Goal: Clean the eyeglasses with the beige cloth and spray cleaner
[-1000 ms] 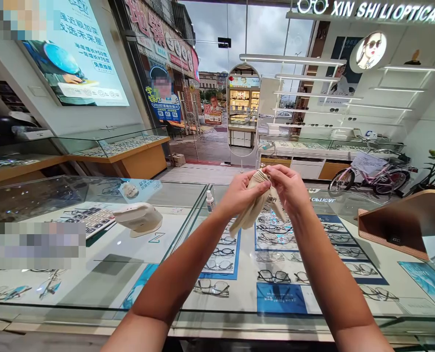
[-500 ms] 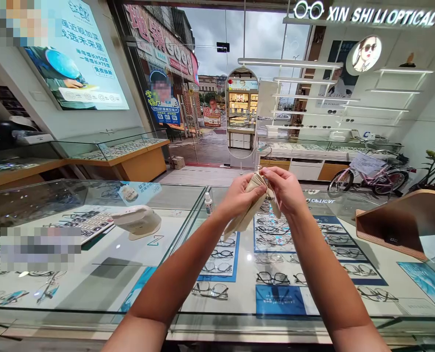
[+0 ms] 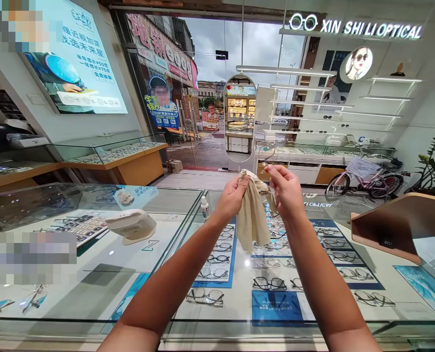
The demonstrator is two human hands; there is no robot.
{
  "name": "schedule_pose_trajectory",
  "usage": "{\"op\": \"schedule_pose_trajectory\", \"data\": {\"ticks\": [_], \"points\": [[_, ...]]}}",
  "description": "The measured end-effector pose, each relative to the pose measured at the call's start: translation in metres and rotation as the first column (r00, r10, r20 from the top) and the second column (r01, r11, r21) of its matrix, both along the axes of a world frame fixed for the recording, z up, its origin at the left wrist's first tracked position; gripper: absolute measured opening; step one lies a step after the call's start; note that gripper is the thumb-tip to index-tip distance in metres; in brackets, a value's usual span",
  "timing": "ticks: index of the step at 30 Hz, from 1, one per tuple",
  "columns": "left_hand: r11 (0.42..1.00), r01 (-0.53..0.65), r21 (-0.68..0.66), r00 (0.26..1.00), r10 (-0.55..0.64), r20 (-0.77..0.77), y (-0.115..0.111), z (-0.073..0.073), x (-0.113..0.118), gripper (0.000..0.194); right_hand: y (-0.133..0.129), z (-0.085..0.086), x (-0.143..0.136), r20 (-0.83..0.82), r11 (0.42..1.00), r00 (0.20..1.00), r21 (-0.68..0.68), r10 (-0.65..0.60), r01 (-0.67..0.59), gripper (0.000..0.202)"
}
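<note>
A beige cloth (image 3: 254,220) hangs in folds from my left hand (image 3: 233,196), whose thumb and fingers pinch its upper edge. Close beside it on the right, my right hand (image 3: 286,189) is closed in a pinch on a thin-rimmed pair of glasses (image 3: 269,147); a lens and a fine rim show faintly above the fingers, and the rest is hidden by the hand and cloth. Both hands are raised over the glass display counter (image 3: 188,234). Just left of my left hand stands a small white bottle (image 3: 205,208).
Inside the counter lie several rows of eyeglasses (image 3: 269,283) on blue and white cards. A white curved device (image 3: 131,226) stands on the left counter. At right is a wooden-backed panel (image 3: 400,220). Beyond stand an oval mirror (image 3: 240,117) and a pink bicycle (image 3: 364,176).
My hands have moved apart. The cloth, bunched between both hands before, now hangs down from my left hand, while my right hand holds the glasses off to its right.
</note>
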State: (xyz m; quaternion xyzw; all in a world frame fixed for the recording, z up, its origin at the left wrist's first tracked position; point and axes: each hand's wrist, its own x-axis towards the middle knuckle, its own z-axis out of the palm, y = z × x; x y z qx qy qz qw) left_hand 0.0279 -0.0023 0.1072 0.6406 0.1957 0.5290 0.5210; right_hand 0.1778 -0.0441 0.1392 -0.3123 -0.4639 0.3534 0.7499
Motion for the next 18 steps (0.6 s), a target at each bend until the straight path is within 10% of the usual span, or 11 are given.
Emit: {"op": "schedule_pose_trajectory", "data": {"ticks": [4,7,13,18], "points": [[0.971,-0.128,0.201,0.965,0.168,-0.2,0.005,0.011,-0.018,0.046,-0.003,0.006,0.012,-0.012,0.999,0.999,0.027,-0.032,0.033,0.025],[0.951,0.004,0.31,0.869,0.15,-0.472,0.004,0.023,-0.036,0.039,-0.007,0.008,0.015,0.017,1.0,1.0,0.03,-0.006,0.005,0.023],[0.911,0.36,0.199,0.413,0.036,-0.91,0.0,0.034,-0.064,0.022,-0.014,0.012,0.012,0.063,0.996,0.994,-0.002,0.086,-0.086,0.02],[0.922,0.384,0.048,0.179,-0.023,-0.983,0.005,0.006,-0.047,0.013,-0.018,0.015,0.009,0.025,0.982,0.983,-0.048,0.184,-0.183,0.022]]}}
